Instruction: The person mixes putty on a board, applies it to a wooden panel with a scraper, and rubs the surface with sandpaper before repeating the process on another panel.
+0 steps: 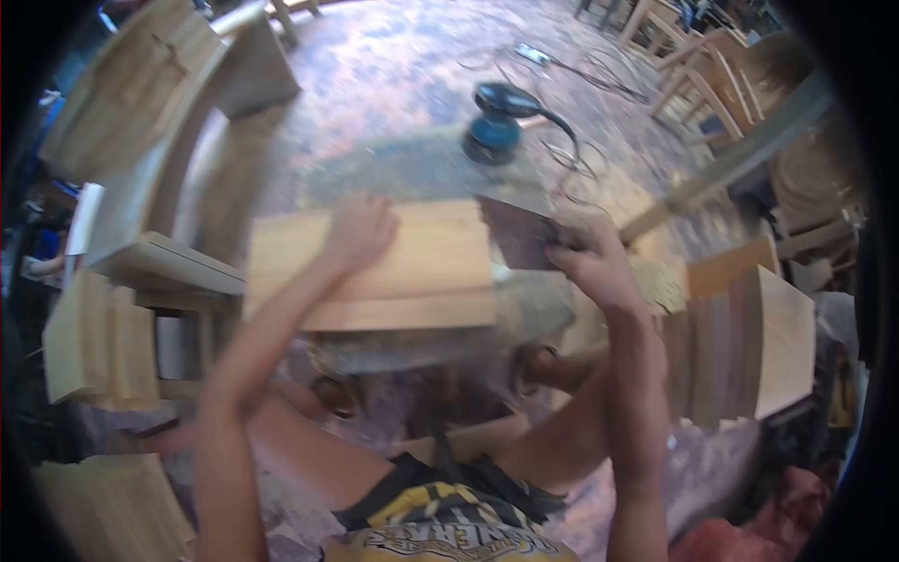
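A pale rectangular wooden board lies flat before me on a low support, between my knees. My left hand rests on it near the far edge, fingers curled down at that edge. Just past the board's right end, my right hand grips a thin, dark, flat sheet by its right side, thumb toward me. Blur hides the sheet's surface, so I cannot tell whether it is sandpaper or a scraper blade. Beyond the board stands a teal and black electric sander, its cord trailing to the right.
Stacked wooden panels stand at right and at left. A large wooden furniture piece fills the far left. A power strip and looped cords lie on the stained floor. Wooden chairs and a slanting post are at right.
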Available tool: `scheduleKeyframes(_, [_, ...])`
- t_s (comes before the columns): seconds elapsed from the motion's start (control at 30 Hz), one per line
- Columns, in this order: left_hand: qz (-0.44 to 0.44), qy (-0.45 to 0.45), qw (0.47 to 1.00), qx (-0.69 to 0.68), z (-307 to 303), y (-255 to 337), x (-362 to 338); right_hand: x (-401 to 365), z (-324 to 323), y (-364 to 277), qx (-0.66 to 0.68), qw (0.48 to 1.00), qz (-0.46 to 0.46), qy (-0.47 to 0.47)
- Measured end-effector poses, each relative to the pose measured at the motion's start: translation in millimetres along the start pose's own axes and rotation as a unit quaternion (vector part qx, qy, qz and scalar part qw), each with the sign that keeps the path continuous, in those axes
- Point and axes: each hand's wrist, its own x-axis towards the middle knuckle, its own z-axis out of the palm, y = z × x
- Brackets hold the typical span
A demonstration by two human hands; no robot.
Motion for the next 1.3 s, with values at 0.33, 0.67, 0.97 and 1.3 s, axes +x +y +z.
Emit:
scheduleKeyframes(0.33, [-0.024, -0.025, 0.999, -0.027, -2, -2, -1, 28, 43, 14, -0.365, 0.927, -0.068, -0.057])
scheduleKeyframes(0.67, [-0.033, -0.028, 0.999, -0.014, 6, -7, -1, 38, 59, 28, -0.506, 0.850, -0.112, -0.093])
scheduleKeyframes(0.97, [-0.026, -0.015, 0.999, -0.019, 9, -10, -2, 28, 73, 45, -0.543, 0.809, -0.174, -0.144])
scheduleKeyframes(1.3, [-0.021, -0.014, 1.000, -0.008, 4, -7, -2, -12, 76, 19, -0.552, 0.801, -0.133, -0.190])
